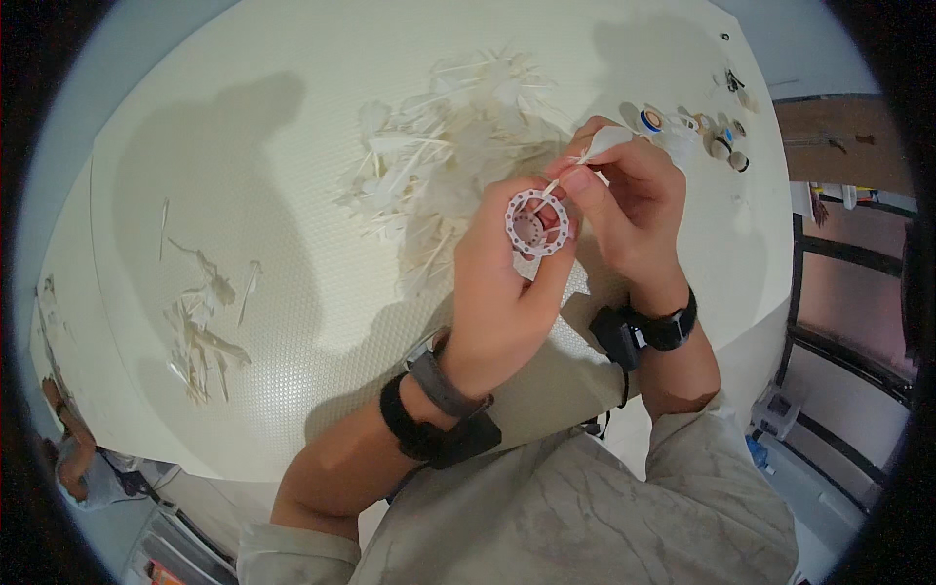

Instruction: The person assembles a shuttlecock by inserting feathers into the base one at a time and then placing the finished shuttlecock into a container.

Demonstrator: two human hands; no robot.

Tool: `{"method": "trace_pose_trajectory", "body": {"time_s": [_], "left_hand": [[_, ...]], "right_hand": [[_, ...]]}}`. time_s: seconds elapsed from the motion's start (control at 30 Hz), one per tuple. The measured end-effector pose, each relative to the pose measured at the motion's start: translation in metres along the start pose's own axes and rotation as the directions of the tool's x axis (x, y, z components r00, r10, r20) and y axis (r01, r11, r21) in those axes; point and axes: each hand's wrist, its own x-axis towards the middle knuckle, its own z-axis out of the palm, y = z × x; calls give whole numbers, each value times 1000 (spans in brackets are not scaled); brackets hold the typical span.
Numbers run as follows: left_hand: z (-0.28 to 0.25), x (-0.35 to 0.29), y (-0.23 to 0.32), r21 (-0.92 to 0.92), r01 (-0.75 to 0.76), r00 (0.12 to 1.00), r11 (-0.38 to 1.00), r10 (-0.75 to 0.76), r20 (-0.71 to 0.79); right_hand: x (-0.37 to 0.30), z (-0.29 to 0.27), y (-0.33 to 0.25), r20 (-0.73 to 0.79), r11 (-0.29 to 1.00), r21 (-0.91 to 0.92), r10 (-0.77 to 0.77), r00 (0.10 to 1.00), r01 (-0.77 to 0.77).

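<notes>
My left hand [502, 292] is wrapped around a white cylinder with a holed, ring-shaped rim [514, 240], its open end turned up towards me. Through the opening a smaller ring of holes shows deeper inside. Between the thumb and fingers of my right hand [639, 200] is a white feather [608, 142], pinched by its shaft. The quill end reaches down into the rim of the cylinder. Whether it sits in a hole I cannot tell. Just beyond my hands lies a loose heap of white feathers [419, 161].
A smaller bunch of feathers [200, 341] lies on the left of the pale textured table [341, 331]. Several small round pieces [721, 148] and a blue-rimmed roll [650, 120] stand at the far right. Another person [76, 458] is at the left edge, by a dark-framed rack's opposite side [848, 253].
</notes>
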Motion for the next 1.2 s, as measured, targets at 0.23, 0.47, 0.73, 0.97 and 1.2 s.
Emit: {"method": "trace_pose_trajectory", "body": {"time_s": [0.23, 0.47, 0.73, 0.97, 1.2], "left_hand": [[-2, -1, -3, 53, -50, 998, 997, 52, -36], [-2, -1, -2, 35, -52, 998, 998, 53, -36], [-1, -1, -5, 74, -79, 996, 994, 81, -26], [-1, -1, 0, 44, -33, 999, 998, 34, -14], [-2, -2, -2, 172, -45, 999, 984, 44, 7]], "right_hand": [[-2, -7, 7, 81, 984, -147, -88, 993, 99], [5, -1, 2, 78, 989, -1, -150, 986, 151], [-3, -8, 0, 93, 997, -79, -7, 996, 14], [-4, -10, 2, 80, 997, -76, 12, 997, -5], [1, -9, -6, 19, 998, -15, -56, 998, 56]]}}
